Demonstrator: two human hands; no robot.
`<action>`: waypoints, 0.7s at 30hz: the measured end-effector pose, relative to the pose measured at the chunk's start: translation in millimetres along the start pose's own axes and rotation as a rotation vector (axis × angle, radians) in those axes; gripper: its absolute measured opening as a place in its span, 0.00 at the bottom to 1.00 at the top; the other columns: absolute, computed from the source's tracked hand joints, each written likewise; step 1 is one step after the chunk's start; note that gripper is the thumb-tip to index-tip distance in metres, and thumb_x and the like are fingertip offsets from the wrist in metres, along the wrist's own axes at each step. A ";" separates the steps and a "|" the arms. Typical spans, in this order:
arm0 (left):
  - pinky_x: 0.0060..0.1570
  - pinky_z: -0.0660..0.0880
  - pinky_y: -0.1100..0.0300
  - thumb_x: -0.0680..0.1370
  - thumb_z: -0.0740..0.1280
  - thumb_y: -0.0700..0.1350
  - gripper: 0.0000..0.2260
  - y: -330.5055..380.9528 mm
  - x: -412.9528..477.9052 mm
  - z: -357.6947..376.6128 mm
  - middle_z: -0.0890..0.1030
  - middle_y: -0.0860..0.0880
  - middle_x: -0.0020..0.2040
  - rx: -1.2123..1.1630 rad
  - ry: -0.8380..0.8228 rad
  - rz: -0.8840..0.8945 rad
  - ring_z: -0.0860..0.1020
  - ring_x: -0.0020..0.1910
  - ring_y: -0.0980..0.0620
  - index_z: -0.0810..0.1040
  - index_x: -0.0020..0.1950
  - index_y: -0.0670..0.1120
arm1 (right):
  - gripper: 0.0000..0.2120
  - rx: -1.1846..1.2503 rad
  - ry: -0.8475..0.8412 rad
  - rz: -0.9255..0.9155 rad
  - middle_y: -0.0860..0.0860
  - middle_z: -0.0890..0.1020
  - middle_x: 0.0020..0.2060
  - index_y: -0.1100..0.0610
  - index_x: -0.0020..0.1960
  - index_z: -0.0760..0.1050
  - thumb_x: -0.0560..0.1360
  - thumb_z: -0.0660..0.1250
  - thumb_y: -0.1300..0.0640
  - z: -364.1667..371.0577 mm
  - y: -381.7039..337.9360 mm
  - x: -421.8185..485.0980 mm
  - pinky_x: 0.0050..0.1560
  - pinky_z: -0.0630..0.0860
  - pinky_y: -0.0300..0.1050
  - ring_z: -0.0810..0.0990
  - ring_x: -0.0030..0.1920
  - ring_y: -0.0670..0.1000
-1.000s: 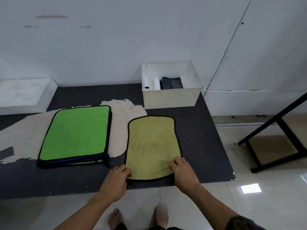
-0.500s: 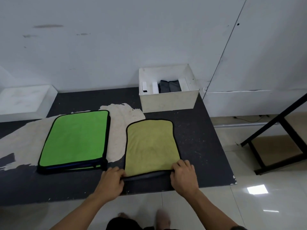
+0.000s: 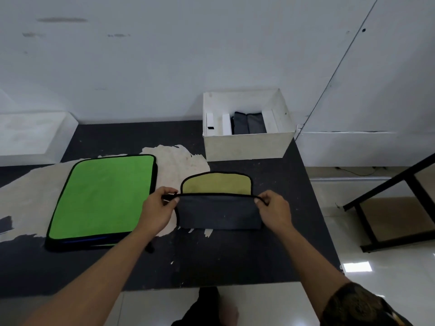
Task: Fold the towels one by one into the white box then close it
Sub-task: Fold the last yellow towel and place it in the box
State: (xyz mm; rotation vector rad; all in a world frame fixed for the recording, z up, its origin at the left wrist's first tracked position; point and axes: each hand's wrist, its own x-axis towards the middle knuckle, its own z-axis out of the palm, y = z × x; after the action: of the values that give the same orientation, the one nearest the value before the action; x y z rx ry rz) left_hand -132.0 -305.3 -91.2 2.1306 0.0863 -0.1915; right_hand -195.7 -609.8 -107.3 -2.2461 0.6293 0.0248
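While both corners are pinched: yellow towel point(image 3: 216, 184) mid-fold on the black table point(image 3: 235, 260), just in front of the white box point(image 3: 244, 147).
Head view: left hand point(image 3: 156, 209) and right hand point(image 3: 274, 211) each pinch one corner of the raised edge between thumb and forefinger, grey underside up. Judged light, limp and not slippery. It sags between the grips, so hold at the piped corners. Green towel point(image 3: 103, 196) lies flat to the left.

left hand point(image 3: 157, 209) + right hand point(image 3: 274, 211): pinch yellow towel point(image 3: 216, 186) edge, grey underside up | white box point(image 3: 246, 144): open
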 end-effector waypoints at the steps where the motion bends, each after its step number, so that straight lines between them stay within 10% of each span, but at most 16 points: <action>1: 0.47 0.79 0.53 0.76 0.71 0.41 0.06 -1.4 8.3 1.3 0.82 0.48 0.43 -0.023 0.000 -0.018 0.81 0.44 0.48 0.79 0.50 0.50 | 0.03 0.016 0.008 0.017 0.45 0.78 0.40 0.54 0.48 0.78 0.78 0.69 0.55 -0.4 -3.2 5.8 0.44 0.68 0.39 0.76 0.43 0.46; 21: 0.51 0.80 0.42 0.77 0.68 0.44 0.03 -6.4 106.6 26.3 0.83 0.46 0.46 -0.122 -0.028 -0.187 0.82 0.48 0.45 0.79 0.50 0.48 | 0.02 0.042 -0.019 0.092 0.49 0.81 0.41 0.55 0.45 0.79 0.77 0.69 0.58 11.1 -32.5 107.3 0.46 0.71 0.40 0.78 0.44 0.49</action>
State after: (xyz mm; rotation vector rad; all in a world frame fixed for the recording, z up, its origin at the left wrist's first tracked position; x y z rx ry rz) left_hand -30.5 -325.5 -128.6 1.9972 0.2748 -0.3178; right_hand -85.2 -629.9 -115.3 -2.1731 0.7164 0.0784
